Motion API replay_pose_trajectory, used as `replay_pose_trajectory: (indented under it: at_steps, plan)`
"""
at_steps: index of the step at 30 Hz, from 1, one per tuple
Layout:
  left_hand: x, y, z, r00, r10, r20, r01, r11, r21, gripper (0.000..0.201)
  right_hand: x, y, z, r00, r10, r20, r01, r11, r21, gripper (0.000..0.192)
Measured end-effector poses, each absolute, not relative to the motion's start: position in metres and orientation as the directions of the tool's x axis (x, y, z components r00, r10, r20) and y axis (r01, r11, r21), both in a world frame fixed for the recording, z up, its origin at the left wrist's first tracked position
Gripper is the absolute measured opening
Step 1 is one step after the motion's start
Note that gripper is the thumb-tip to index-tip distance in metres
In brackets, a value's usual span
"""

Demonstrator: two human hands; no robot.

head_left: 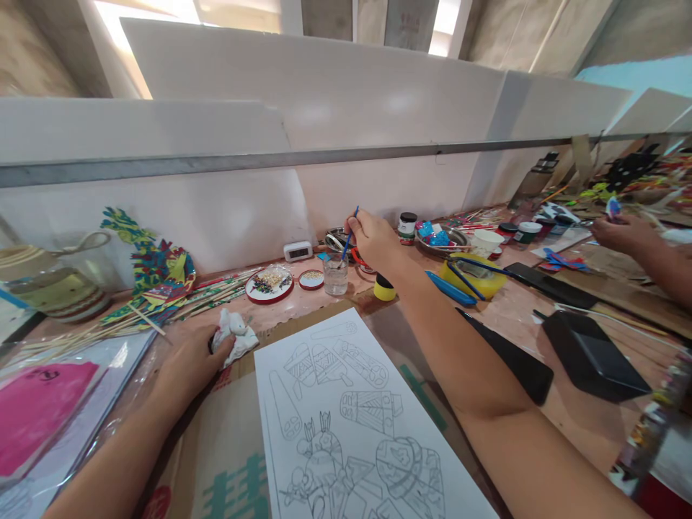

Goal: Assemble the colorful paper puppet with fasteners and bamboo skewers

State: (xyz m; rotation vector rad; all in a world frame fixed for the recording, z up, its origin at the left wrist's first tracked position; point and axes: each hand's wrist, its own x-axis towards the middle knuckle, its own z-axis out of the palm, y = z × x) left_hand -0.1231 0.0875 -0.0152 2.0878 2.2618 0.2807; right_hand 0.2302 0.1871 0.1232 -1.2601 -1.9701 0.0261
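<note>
My right hand (373,239) pinches a slim blue paintbrush (347,241), its lower end inside a glass of water (336,277). My left hand (187,360) is closed around part of a crumpled white tissue (233,337) at the left edge of the cardboard (221,425). Between my arms lies a white sheet (324,389) with pencil outlines of decorated shapes. A yellow-sided jar (384,288) stands just below my right wrist, partly covered by it. Left of the glass are two round red-rimmed lids (270,297) holding small beads or grains.
A small white digital clock (298,251) stands by the white wall panel. Thin sticks (216,292) and a colourful paper cutout (156,259) lie left. On the right are a yellow container (476,277), a black phone-like slab (513,360), a black box (595,353) and another person's hand (621,234).
</note>
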Motion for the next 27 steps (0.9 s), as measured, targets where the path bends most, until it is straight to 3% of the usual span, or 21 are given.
replay_pose_trajectory:
  at_steps: [5,10,15,19,24,27]
  plan:
    - [-0.122,0.087,-0.014,-0.095,0.992,0.086,0.982,0.079,0.169,0.053,0.231,0.185,0.126,-0.197,0.725,0.660,0.729,0.558,-0.396,0.029]
    - [-0.123,0.087,-0.016,-0.075,0.993,0.095,0.982,0.057,0.183,0.051,0.233,0.185,0.126,-0.101,0.723,0.683,0.627,0.579,-0.520,0.029]
    - [-0.122,0.086,-0.016,-0.087,0.993,0.079,0.976,0.069,0.206,0.056,0.233,0.178,0.140,0.000,0.771,0.637,0.115,0.632,-0.766,0.033]
    - [-0.120,0.085,-0.015,-0.099,0.990,0.097,0.976,0.078,0.204,0.056,0.234,0.165,0.156,-0.009,0.807,0.591,-0.139,0.584,-0.800,0.035]
    - [-0.121,0.085,-0.015,-0.102,0.988,0.118,0.976,0.077,0.206,0.054,0.234,0.155,0.161,-0.033,0.790,0.612,-0.090,0.608,-0.789,0.038]
    - [-0.121,0.085,-0.016,-0.090,0.988,0.123,0.975,0.062,0.211,0.051,0.234,0.162,0.151,0.031,0.734,0.679,0.081,0.675,-0.734,0.034]
